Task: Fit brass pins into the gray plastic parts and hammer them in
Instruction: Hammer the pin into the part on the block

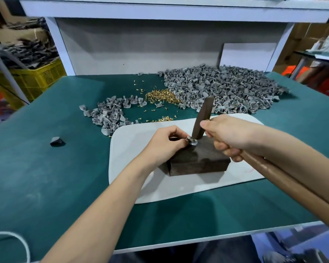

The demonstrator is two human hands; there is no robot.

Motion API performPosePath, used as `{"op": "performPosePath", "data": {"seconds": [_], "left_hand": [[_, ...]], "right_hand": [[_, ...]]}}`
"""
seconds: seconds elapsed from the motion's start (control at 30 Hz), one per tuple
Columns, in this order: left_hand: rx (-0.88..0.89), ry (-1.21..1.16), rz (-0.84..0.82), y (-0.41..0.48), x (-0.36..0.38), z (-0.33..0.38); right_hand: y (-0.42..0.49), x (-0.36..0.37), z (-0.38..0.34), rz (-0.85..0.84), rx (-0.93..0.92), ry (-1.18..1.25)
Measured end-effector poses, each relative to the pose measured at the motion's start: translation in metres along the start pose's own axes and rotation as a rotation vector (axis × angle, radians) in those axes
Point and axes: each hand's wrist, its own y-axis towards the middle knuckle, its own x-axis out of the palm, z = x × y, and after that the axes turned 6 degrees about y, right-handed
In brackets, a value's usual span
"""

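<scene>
My left hand [167, 142] pinches a gray plastic part [192, 141] on top of a dark block [197, 160]. My right hand [230, 137] grips a hammer by its wooden handle [277, 177], close to the head. The dark hammer head [203, 118] stands upright with its lower end on the part. A heap of brass pins [161, 96] lies behind, between a large pile of gray parts [222, 90] and a smaller pile [110, 114]. Whether a pin sits in the held part is hidden.
The block stands on a white mat [129, 149] on the green tabletop [45, 168]. One gray part [57, 141] lies alone at the left. A yellow crate [36, 76] stands off the table at the left. A white cable [11, 238] curls at the lower left.
</scene>
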Motion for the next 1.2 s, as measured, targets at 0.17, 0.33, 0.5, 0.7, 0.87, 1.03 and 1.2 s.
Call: {"op": "performPosePath", "data": {"seconds": [0.17,0.33,0.5,0.7,0.87,1.03,1.2], "left_hand": [[-0.018,0.010,0.007,0.000,-0.001,0.000],[-0.043,-0.013,-0.014,-0.001,-0.003,0.002],[-0.053,-0.002,-0.005,-0.002,-0.003,0.004],[-0.033,-0.006,0.004,-0.003,-0.004,0.004],[-0.031,0.002,0.001,-0.001,-0.004,0.003],[-0.025,0.010,0.003,0.000,-0.003,0.004],[-0.035,0.002,0.007,-0.002,-0.003,0.004]], "right_hand": [[-0.006,-0.012,-0.013,0.041,-0.073,0.021],[-0.005,0.002,-0.007,0.062,-0.045,-0.119],[-0.009,-0.011,-0.020,0.112,-0.084,-0.056],[-0.005,0.008,-0.013,0.070,-0.053,-0.138],[-0.008,0.008,-0.012,0.108,-0.051,-0.120],[-0.006,0.003,-0.013,0.155,-0.047,-0.077],[-0.004,0.001,-0.010,0.136,-0.008,-0.067]]}}
